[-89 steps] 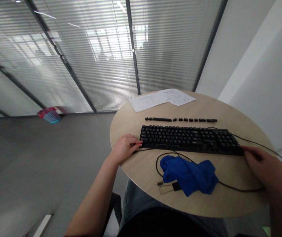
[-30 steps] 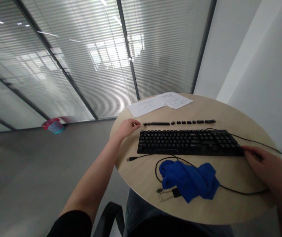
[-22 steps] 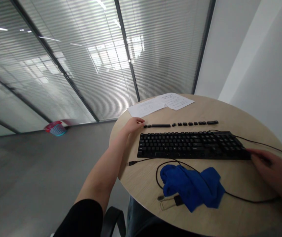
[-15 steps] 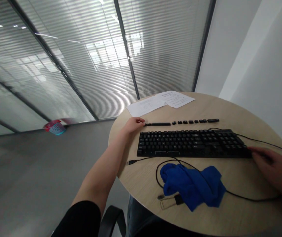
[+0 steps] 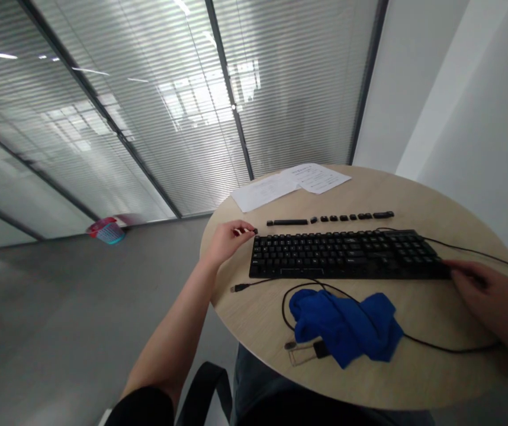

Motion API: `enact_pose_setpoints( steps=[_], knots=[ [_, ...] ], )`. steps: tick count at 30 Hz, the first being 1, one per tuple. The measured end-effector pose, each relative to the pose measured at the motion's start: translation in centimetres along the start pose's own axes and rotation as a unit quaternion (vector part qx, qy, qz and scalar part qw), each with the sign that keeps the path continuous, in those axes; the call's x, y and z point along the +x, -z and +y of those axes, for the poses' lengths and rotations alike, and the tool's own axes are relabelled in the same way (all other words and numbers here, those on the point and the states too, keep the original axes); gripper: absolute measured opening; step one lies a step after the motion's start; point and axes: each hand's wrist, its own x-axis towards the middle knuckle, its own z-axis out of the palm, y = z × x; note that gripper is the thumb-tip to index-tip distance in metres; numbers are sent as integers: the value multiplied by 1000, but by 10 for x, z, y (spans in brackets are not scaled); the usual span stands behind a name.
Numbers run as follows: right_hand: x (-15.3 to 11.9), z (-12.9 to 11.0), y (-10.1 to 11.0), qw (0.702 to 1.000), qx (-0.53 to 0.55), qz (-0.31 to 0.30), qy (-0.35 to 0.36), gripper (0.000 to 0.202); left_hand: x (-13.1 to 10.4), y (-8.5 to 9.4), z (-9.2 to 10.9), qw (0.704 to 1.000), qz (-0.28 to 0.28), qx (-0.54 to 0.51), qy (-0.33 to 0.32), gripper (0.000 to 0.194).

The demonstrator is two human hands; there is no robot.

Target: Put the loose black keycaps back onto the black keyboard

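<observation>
My left hand (image 5: 230, 239) pinches a small black keycap (image 5: 255, 231) at the upper left corner of the black keyboard (image 5: 347, 255). At the keyboard's lower right corner rests my right hand (image 5: 485, 284), its fingers closed against the edge. Behind the keyboard lies a row of loose black keycaps, among them a long one (image 5: 290, 222). A crumpled blue cloth (image 5: 347, 325) lies in front, with a black cable looped around and across it. Partly under the cloth is a wire tool with a dark handle (image 5: 320, 349).
White papers (image 5: 267, 190) lie at the back of the round wooden table (image 5: 440, 201). A USB plug (image 5: 240, 288) is near its left edge. A black chair part (image 5: 205, 390) stands below, and a red and blue basket (image 5: 107, 231) sits on the floor.
My left hand has taken a keycap from the left end of the row and moved it left and nearer, to the keyboard's corner. My right hand has stayed at the keyboard's edge.
</observation>
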Motion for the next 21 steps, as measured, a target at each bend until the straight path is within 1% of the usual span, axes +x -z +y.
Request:
enact_pose_setpoints(
  steps=[2, 4, 5, 7, 10, 12, 15, 19, 21],
  knots=[
    [0, 2, -2, 1000, -5, 2, 2, 59, -31, 0, 18, 999, -17, -6, -36, 15],
    [0, 3, -3, 1000, -6, 13, 15, 57, -56, -4, 31, 996, -37, -12, -81, 13],
    [0, 3, -3, 1000, -6, 19, 21, 57, -66, -7, 34, 992, -43, -4, -118, 11],
    [0, 1, -2, 1000, -5, 20, 22, 57, -77, -14, 36, 986, -36, 18, -160, 10],
    [-1, -2, 0, 1000, -4, 3, 0, 59, -82, -21, 30, 981, -18, 53, -185, 9],
    [-1, -4, 1, 1000, -4, -5, -5, 60, -82, -23, 26, 977, -19, 82, -196, 8],
    [-3, -3, 3, 1000, -6, -5, 4, 59, -81, -25, 22, 971, -27, 117, -208, 9],
    [-4, -2, 4, 1000, -14, 8, 8, 59, -81, -26, 22, 970, -28, 127, -206, 12],
    [-5, -3, 4, 1000, -12, 5, 4, 58, -81, -27, 22, 972, -25, 121, -199, 12]
  ],
)
